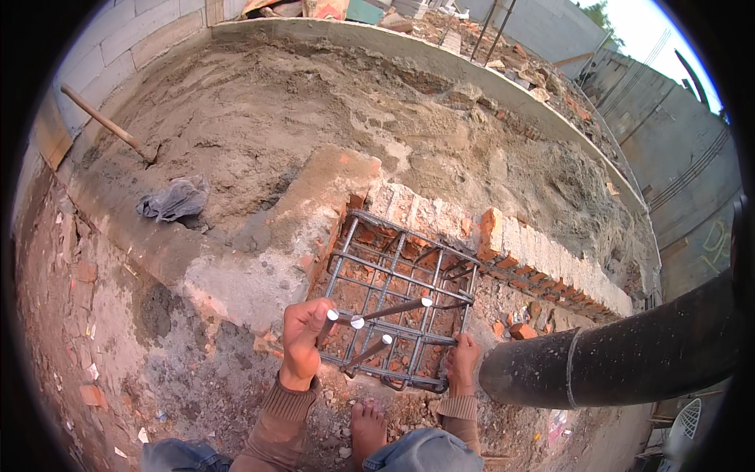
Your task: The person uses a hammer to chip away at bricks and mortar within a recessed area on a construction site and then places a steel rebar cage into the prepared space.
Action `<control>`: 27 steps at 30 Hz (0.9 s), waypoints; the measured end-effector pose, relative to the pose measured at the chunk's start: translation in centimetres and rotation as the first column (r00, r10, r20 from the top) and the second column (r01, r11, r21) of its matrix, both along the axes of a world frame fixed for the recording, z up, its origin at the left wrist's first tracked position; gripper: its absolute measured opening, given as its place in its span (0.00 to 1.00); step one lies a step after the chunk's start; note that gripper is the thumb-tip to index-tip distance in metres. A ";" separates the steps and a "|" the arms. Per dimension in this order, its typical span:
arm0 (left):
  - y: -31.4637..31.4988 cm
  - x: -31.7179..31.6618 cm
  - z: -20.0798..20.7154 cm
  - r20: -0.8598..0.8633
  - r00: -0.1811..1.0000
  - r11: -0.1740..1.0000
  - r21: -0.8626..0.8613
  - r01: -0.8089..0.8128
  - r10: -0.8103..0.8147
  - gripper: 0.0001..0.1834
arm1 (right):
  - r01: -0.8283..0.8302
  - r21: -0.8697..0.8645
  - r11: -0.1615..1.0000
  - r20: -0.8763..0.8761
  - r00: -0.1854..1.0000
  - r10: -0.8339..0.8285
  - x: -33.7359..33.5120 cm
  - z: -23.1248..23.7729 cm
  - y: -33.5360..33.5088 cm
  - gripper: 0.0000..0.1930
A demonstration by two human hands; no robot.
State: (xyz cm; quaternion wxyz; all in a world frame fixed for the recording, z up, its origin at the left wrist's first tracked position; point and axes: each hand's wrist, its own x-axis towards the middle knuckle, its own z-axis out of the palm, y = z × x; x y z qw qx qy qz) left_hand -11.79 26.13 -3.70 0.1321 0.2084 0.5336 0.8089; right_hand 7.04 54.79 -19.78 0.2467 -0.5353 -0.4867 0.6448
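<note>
A steel rebar cage (391, 271) of crossed bars tied into a grid sits in a brick-edged pit in front of me. Several thicker bars stand up from it toward me, their cut ends showing pale, one of them an upright bar (401, 307) near the middle. My left hand (302, 340) is closed around the bar at the cage's near left. At the near right corner, my right hand (463, 363) grips the cage's edge, its fingertips partly hidden. Rubble and soil show through the grid.
A large black pipe (629, 354) slants in from the right, close to my right hand. A low brick wall (550, 263) borders the pit's far side. On the left lie a crumpled plastic bag (174, 198) and a wooden handle (106, 122) stuck in wet sand. My bare foot (368, 429) stands near the cage.
</note>
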 end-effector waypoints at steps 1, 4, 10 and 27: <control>0.0 -0.2 0.0 0.030 0.998 0.999 0.003 0.049 -0.049 0.24 | -0.011 0.050 0.999 0.011 1.000 0.010 0.3 -0.4 0.5 0.11; -0.8 -1.0 -0.2 0.051 0.992 0.994 0.003 0.113 -0.113 0.27 | -0.035 0.079 0.996 0.033 0.999 0.032 -0.1 -0.1 0.1 0.12; -1.0 -2.8 0.2 0.056 0.962 0.963 0.046 0.266 -0.269 0.32 | -0.038 0.028 0.999 0.027 0.999 0.037 -0.3 1.3 -0.6 0.11; 0.8 -2.0 -1.1 -0.078 0.991 0.982 0.142 0.122 -0.112 0.32 | -0.009 0.079 0.997 0.090 0.996 0.002 0.2 1.1 1.4 0.11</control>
